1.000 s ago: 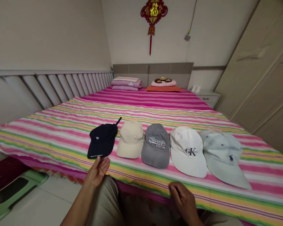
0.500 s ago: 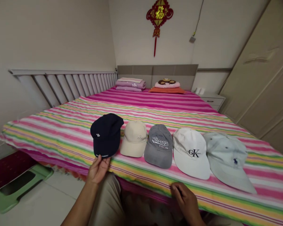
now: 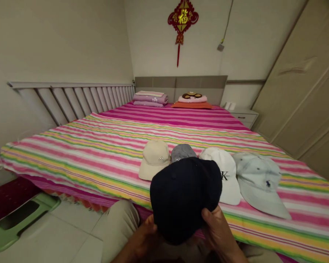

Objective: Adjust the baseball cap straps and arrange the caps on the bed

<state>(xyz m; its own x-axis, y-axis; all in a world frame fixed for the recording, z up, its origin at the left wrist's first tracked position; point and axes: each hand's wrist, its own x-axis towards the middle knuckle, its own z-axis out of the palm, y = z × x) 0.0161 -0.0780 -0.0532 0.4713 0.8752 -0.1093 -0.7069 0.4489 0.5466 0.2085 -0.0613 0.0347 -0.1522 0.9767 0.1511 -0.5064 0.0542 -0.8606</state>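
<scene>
A navy cap [image 3: 185, 197] is held up in front of me over the bed's near edge, its crown toward the camera. My left hand [image 3: 146, 235] grips its lower left side, and my right hand [image 3: 216, 228] pinches its lower right side with the thumb on top. Behind it on the bed lie a beige cap [image 3: 155, 157], a grey cap [image 3: 183, 150] mostly hidden by the navy one, a white cap [image 3: 230, 190] with its lettering partly covered, and a pale blue-green cap [image 3: 259, 182] at the right.
A striped sheet [image 3: 79, 146] covers the bed. Folded bedding [image 3: 150, 98] and an orange-pink stack [image 3: 192, 102] lie by the headboard [image 3: 159, 83]. A metal rail [image 3: 71, 86] runs along the left. A green stool [image 3: 24, 223] stands on the floor at lower left.
The navy cap has left the left end of the row and moved right and toward me. My right hand has risen from the bed edge and taken hold of it too.
</scene>
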